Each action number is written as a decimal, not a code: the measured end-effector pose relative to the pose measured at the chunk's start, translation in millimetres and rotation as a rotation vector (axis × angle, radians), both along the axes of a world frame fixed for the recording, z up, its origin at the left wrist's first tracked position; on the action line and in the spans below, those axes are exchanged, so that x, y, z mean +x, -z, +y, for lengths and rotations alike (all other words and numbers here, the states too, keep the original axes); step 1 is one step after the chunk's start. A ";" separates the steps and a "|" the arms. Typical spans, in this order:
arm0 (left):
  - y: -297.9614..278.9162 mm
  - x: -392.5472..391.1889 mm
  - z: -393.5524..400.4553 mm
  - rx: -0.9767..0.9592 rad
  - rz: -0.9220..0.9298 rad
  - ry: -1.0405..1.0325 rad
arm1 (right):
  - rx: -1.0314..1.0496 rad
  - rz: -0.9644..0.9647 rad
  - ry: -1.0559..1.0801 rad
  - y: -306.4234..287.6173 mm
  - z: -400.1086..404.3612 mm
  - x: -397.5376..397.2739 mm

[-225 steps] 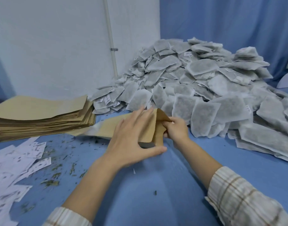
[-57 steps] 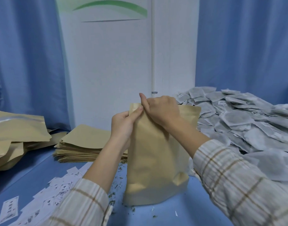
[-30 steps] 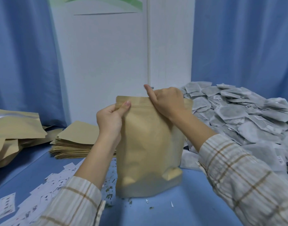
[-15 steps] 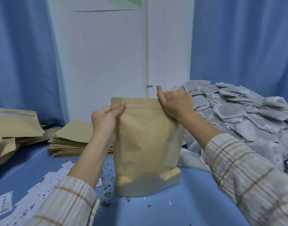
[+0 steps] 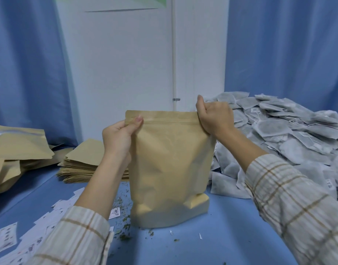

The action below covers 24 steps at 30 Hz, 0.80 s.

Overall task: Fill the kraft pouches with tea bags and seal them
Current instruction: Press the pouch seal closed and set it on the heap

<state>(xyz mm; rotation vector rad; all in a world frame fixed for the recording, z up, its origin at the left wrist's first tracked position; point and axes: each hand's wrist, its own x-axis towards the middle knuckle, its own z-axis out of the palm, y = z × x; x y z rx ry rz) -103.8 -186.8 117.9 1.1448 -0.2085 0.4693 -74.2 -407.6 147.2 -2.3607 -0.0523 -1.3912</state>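
Blue-clothed table (image 5: 231,226), blue curtains behind: you stand a tan kraft paper pouch (image 5: 170,167) upright at centre, your left hand (image 5: 119,136) pinching its top left corner, your right hand (image 5: 215,115) curled round the top right corner, beside a heap of grey tea bags (image 5: 290,136).

The kraft pouch (image 5: 170,165) is showing a plain tan-brown, as is the stack of flat pouches (image 5: 84,165) behind it. The tea bags (image 5: 290,142) are looking pale grey with darker speckled centres. The tabletop (image 5: 231,236) is showing blue, flecked with green-brown tea crumbs (image 5: 124,234) and white printed paper tags (image 5: 7,237). The sleeves (image 5: 290,203) are showing cream with a tan and grey check. Blue curtains (image 5: 286,50) are flanking a white wall panel (image 5: 118,64).
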 end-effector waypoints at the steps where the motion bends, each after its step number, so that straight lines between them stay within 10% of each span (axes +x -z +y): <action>1: 1.3 0.2 0.0 0.009 0.002 -0.010 | -0.011 0.021 0.020 1.1 1.1 0.4; 6: 3.7 -1.1 -6.3 0.178 -0.059 -0.161 | -0.352 -0.025 -0.026 -6.9 22.3 -14.3; 17: -6.7 -16.7 -30.3 0.300 -0.046 -0.205 | -0.113 -0.497 -0.101 -4.6 103.0 -23.3; 24: -7.0 -24.9 -26.0 0.418 -0.151 -0.385 | -0.037 -0.059 -0.178 -0.1 59.2 -15.7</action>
